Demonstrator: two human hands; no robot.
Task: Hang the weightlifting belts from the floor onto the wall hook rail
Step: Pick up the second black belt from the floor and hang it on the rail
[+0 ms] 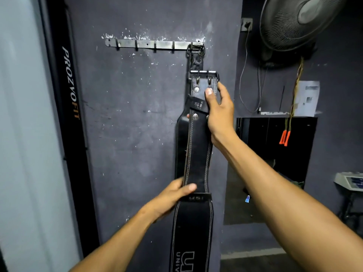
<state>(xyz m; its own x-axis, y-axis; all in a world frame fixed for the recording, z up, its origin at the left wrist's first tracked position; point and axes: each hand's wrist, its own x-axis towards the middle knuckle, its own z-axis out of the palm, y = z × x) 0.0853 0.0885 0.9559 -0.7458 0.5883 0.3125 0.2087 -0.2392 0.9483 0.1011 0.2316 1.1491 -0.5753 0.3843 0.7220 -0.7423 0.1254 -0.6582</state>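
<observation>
A metal hook rail [149, 44] is fixed high on the dark wall, with several bare hooks to the left. One black belt [179, 138] hangs from the rightmost hook by its buckle [196, 48]. In front of it I hold a second black weightlifting belt [197, 154] upright, its white stitching and silver buckle [204, 77] visible below the rail. My right hand [219, 108] grips its top just under the buckle. My left hand [174, 195] grips its middle near a loop marked USI.
A tall black panel [70, 114] marked PROZOFIT stands along the wall's left. A wall fan [296, 22] sits upper right, with cables and orange-handled cords [284, 137] hanging below it. A dark opening [275, 146] lies to the right of the wall.
</observation>
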